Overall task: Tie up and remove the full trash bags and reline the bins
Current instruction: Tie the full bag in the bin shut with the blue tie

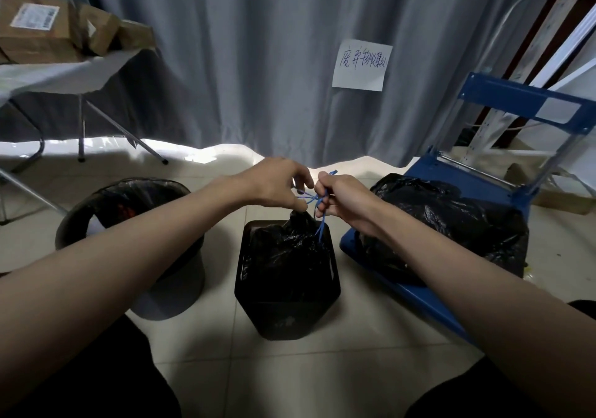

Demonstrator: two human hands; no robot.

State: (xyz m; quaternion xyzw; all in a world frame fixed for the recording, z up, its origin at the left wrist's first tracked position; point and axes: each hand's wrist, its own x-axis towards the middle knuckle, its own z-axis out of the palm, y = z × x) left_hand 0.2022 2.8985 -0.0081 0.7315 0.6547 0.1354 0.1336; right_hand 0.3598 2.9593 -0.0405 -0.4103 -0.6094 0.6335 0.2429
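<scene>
Nearest to me, both forearms reach forward over the tiled floor (322, 369), with dark-clad knees at the bottom corners. Just below the hands stands a small black square bin (287, 308), and the black trash bag (283, 250) inside it is gathered to a neck at the top. My left hand (277, 182) pinches that gathered neck together with a strand of the blue drawstring (317, 199), fingers curled down onto it. My right hand (342, 195) is clenched around the other strands of the drawstring, one end poking up above the fist and another trailing down to the bag. The two hands sit just beside each other, the string crossing between them.

To the left stands a round grey bin (174, 288) with a black liner (135, 191) folded over its rim. To the right, a filled black bag (451, 220) lies on the deck of a blue hand trolley (419, 295).

Farther back, a folding table (61, 75) carries cardboard boxes (38, 27). Behind everything hangs a grey curtain (242, 46) with a handwritten paper sign (361, 66) stuck to it.
</scene>
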